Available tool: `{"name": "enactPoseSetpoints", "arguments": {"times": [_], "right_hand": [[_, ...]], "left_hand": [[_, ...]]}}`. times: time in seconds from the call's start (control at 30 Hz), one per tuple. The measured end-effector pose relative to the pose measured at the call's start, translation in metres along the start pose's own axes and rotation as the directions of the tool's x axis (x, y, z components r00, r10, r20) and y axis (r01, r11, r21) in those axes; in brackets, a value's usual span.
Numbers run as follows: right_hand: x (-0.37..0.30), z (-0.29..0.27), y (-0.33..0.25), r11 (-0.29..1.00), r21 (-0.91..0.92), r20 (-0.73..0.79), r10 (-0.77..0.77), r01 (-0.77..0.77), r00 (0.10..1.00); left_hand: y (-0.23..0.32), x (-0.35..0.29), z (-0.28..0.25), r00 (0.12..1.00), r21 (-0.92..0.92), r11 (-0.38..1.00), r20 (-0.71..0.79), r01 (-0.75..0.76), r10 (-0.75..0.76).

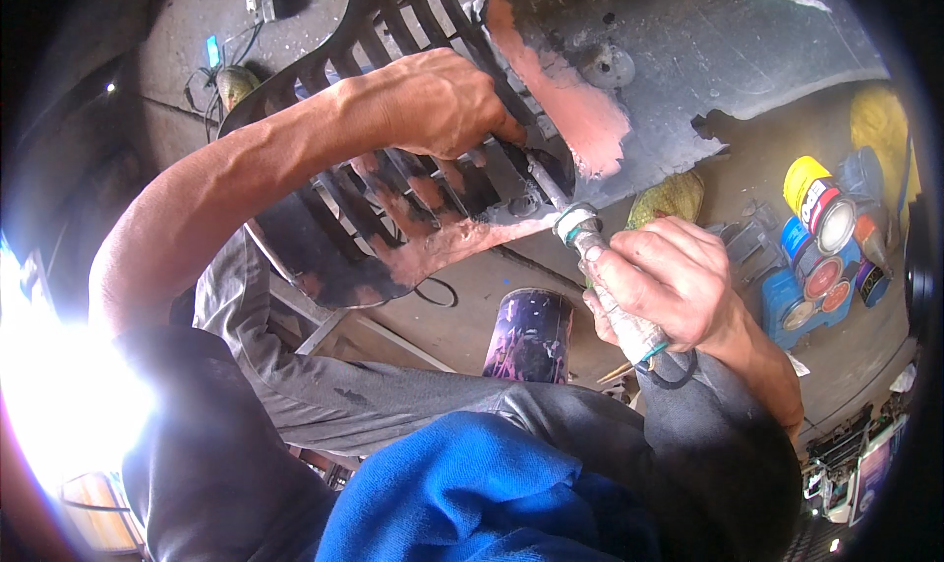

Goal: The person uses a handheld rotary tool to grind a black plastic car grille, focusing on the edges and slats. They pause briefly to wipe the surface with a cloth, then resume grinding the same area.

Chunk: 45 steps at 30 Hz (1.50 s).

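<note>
A dark plastic car bumper panel [708,60] with a slatted grille [388,16] lies across the upper middle, patched with pink filler [580,115]. My right hand [674,272] grips a soldering iron [580,226] with a taped handle and a cord at its rear. The metal tip of the iron points up and left to the grille's right end, close by my left fingertip. My left hand [438,100] reaches over the slats with curled fingers, its index finger pointing down beside the tip. Whatever those fingers pinch is mostly hidden.
Below the grille stands a dark can [531,336] smeared with pink. Several tins, including a yellow one [806,178], and a blue container [782,292] sit on the floor at right. A metal bar [403,344] crosses under the panel, near my leg. Blue cloth [462,493] fills the lower middle.
</note>
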State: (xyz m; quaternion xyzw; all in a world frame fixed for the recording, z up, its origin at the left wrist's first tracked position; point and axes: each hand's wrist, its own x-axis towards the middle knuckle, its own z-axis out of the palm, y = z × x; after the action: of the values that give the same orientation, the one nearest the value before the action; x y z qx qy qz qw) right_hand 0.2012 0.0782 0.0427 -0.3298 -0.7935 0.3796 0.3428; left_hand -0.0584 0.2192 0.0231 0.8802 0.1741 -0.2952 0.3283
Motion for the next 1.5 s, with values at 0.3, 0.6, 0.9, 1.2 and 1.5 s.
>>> {"name": "enactPoseSetpoints", "arguments": {"times": [0.3, 0.6, 0.9, 1.2, 1.5], "right_hand": [[0.001, 0.002, 0.008, 0.996, 0.085, 0.000, 0.037, -0.037, 0.999], [0.002, 0.004, 0.010, 0.988, 0.144, -0.040, 0.060, -0.053, 0.997], [0.002, 0.004, 0.013, 0.976, 0.207, -0.057, 0.074, -0.061, 0.996], [0.002, 0.002, 0.015, 0.971, 0.219, -0.054, 0.112, -0.098, 0.992], [0.005, 0.001, 0.019, 0.961, 0.255, -0.089, 0.134, -0.108, 0.987]], "left_hand": [[-0.007, 0.003, 0.009, 0.998, 0.014, 1.000, -0.060, -0.020, 0.021], [0.008, -0.009, -0.021, 0.978, -0.022, 0.981, -0.079, 0.194, -0.195], [0.125, -0.112, -0.006, 0.993, -0.811, 0.583, 0.104, 0.057, 0.047], [0.162, -0.012, 0.167, 0.771, -0.817, -0.571, 0.310, -0.083, -0.556], [0.157, 0.042, 0.195, 0.838, 0.070, -0.838, 0.134, -0.541, -0.530]]}}
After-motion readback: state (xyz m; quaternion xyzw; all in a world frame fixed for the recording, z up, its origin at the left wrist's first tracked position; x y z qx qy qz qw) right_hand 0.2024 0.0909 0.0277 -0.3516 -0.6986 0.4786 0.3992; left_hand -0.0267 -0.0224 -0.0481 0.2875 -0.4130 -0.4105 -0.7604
